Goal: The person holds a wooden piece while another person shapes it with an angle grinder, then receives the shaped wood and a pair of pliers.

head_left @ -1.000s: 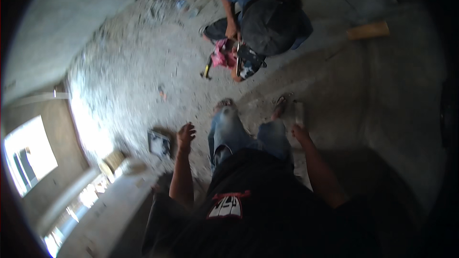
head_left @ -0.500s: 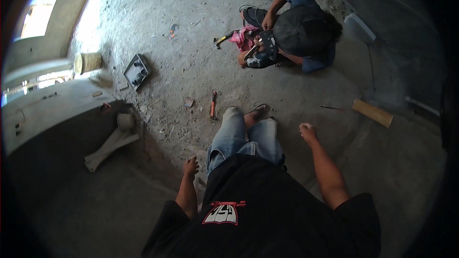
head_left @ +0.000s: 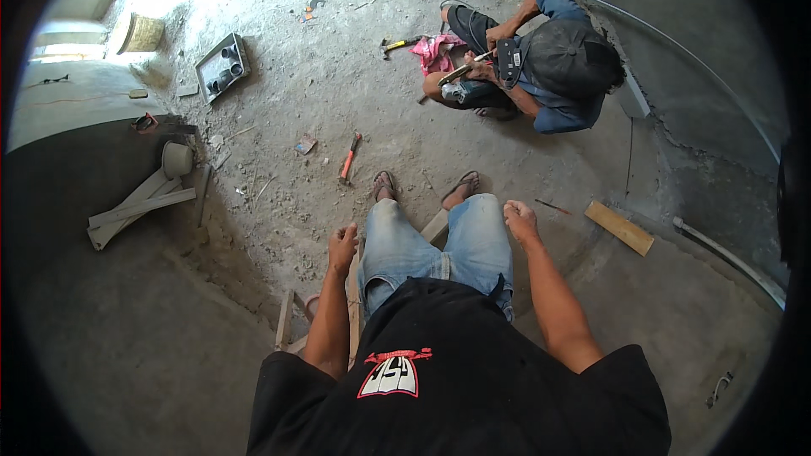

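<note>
My left hand (head_left: 343,247) is loosely curled beside my left thigh, with nothing visible in it. My right hand (head_left: 521,221) hangs just right of my right knee, its fingers bent inward and nothing seen in them. My jeans-clad legs are bent, sandalled feet on the dusty floor. Ahead of my knees lies a claw hammer (head_left: 350,158) with an orange-red handle. Past my right hand, a thin dark rod (head_left: 553,207) with a reddish end and a wooden board (head_left: 619,228) rest on the floor. Wooden pieces (head_left: 285,321) stick out beside my left forearm.
A crouching person (head_left: 564,59) in a cap works with a power tool (head_left: 465,91) near a pink cloth (head_left: 435,52) and a yellow hammer (head_left: 400,46). Farther left are a grey tray (head_left: 223,68), a bucket (head_left: 139,34) and a dipper (head_left: 176,159) by planks (head_left: 139,206).
My view has shifted, bringing both sandalled feet and the wood beside my left arm into sight. My right hand has moved slightly left, closer to my knee; my left hand is raised a little.
</note>
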Demonstrator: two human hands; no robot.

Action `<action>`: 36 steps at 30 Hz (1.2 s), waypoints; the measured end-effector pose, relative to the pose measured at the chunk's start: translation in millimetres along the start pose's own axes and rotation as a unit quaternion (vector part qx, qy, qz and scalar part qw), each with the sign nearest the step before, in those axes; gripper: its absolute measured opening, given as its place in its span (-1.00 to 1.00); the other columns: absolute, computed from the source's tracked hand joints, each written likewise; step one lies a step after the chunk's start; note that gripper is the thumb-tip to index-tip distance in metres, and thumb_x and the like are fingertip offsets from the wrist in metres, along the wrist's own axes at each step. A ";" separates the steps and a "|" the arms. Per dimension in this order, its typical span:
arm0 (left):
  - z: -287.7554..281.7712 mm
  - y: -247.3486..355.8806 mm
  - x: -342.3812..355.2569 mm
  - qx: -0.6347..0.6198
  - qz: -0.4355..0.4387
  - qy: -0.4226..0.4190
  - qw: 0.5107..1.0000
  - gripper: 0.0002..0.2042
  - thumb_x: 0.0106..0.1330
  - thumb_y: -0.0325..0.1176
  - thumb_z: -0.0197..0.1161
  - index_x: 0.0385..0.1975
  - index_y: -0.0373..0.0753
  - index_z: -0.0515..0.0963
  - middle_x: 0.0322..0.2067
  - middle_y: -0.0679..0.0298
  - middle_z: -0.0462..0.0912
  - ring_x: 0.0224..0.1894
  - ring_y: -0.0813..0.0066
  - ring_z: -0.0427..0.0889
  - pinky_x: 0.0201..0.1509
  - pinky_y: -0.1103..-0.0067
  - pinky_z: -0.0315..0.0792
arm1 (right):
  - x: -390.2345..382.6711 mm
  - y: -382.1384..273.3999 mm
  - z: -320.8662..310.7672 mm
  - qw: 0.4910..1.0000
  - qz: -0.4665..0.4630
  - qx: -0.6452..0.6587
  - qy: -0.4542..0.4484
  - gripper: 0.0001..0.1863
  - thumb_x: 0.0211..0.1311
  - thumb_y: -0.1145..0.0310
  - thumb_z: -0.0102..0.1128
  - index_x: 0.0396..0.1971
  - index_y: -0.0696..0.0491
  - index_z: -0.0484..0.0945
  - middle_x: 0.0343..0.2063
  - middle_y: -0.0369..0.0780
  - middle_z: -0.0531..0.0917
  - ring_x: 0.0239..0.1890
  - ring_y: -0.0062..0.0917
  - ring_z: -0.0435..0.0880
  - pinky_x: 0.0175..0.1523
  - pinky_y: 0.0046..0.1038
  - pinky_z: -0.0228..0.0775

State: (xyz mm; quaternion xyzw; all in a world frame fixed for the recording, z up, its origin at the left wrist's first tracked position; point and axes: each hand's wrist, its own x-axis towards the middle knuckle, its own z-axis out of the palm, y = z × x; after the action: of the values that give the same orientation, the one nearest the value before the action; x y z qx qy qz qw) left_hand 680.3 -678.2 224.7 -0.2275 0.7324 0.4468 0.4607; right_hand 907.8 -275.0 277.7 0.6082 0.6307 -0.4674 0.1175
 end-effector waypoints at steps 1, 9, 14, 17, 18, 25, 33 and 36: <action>0.5 -11.7 -6.5 -0.010 -0.005 0.004 1.000 -0.47 0.36 0.07 0.29 0.06 -0.29 0.50 -0.09 0.21 0.64 -0.18 0.45 0.60 -0.16 0.51 0.47 | 1.7 3.8 -2.7 1.000 -0.011 -0.017 -0.005 -0.51 0.34 0.19 0.21 0.13 0.20 0.59 -0.17 -0.19 0.72 -0.20 -0.54 0.67 -0.05 -0.48 0.52; 47.4 -79.0 -57.2 -0.082 -0.043 0.112 0.989 -0.55 0.37 0.05 0.29 -0.03 -0.23 0.55 -0.22 0.32 0.66 -0.28 0.58 0.59 -0.27 0.55 0.47 | 72.7 29.1 -49.9 0.991 -0.042 -0.107 -0.072 -0.45 0.26 0.09 0.17 0.12 0.16 0.61 0.04 0.02 0.70 0.13 -0.19 0.66 0.24 -0.29 0.44; 109.1 -116.1 -123.0 -0.093 -0.103 0.155 0.978 -0.54 0.40 0.07 0.25 0.00 -0.24 0.54 -0.19 0.33 0.64 -0.25 0.56 0.58 -0.24 0.53 0.48 | 131.2 54.1 -84.8 0.981 -0.066 -0.137 -0.117 -0.46 0.26 0.09 0.17 0.11 0.16 0.62 0.07 0.02 0.68 0.17 -0.18 0.64 0.27 -0.28 0.43; 151.3 -131.9 -149.9 -0.098 -0.130 0.189 0.968 -0.57 0.40 0.04 0.26 -0.06 -0.25 0.54 -0.21 0.33 0.61 -0.29 0.57 0.57 -0.32 0.59 0.42 | 167.8 70.8 -103.0 0.976 -0.079 -0.147 -0.138 -0.47 0.26 0.09 0.17 0.09 0.17 0.63 0.07 0.00 0.69 0.17 -0.20 0.64 0.28 -0.30 0.42; 158.9 -136.1 -157.0 -0.106 -0.143 0.207 0.962 -0.60 0.39 0.00 0.29 -0.12 -0.27 0.55 -0.25 0.34 0.61 -0.35 0.60 0.57 -0.42 0.66 0.37 | 174.3 77.6 -109.2 0.977 -0.078 -0.146 -0.135 -0.47 0.27 0.10 0.17 0.09 0.17 0.63 0.07 0.00 0.69 0.19 -0.21 0.63 0.29 -0.30 0.40; 149.6 -154.4 -159.8 -0.088 -0.111 0.219 0.965 -0.62 0.38 -0.02 0.29 -0.16 -0.28 0.57 -0.32 0.30 0.61 -0.40 0.59 0.55 -0.44 0.64 0.37 | 143.6 104.3 -127.6 0.985 -0.033 -0.117 -0.126 -0.61 0.32 0.15 0.19 -0.05 0.14 0.66 -0.42 -0.36 0.64 -0.46 -0.69 0.55 -0.30 -0.56 0.41; 118.3 -128.4 -60.1 -0.016 0.006 0.134 0.991 -0.55 0.37 -0.02 0.27 -0.10 -0.37 0.61 -0.27 0.21 0.69 -0.28 0.44 0.62 -0.15 0.50 0.49 | 59.8 119.0 -74.1 0.993 0.000 -0.093 -0.068 -0.61 0.32 0.18 0.21 -0.01 0.14 0.64 -0.41 -0.35 0.64 -0.45 -0.69 0.56 -0.28 -0.57 0.41; 116.3 -135.9 -29.5 -0.024 0.047 0.110 0.992 -0.56 0.36 -0.06 0.30 -0.13 -0.43 0.64 -0.23 0.07 0.74 -0.19 0.33 0.68 -0.01 0.44 0.51 | 29.6 108.2 -27.3 0.996 -0.051 -0.063 -0.030 -0.59 0.31 0.20 0.22 0.03 0.16 0.63 -0.36 -0.29 0.68 -0.38 -0.64 0.60 -0.21 -0.55 0.46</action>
State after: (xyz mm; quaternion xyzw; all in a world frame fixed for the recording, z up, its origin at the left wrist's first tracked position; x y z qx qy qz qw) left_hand 850.3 -647.5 169.7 -0.2514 0.7779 0.4575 0.3498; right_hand 1007.3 -254.7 222.7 0.5523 0.6851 -0.4505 0.1504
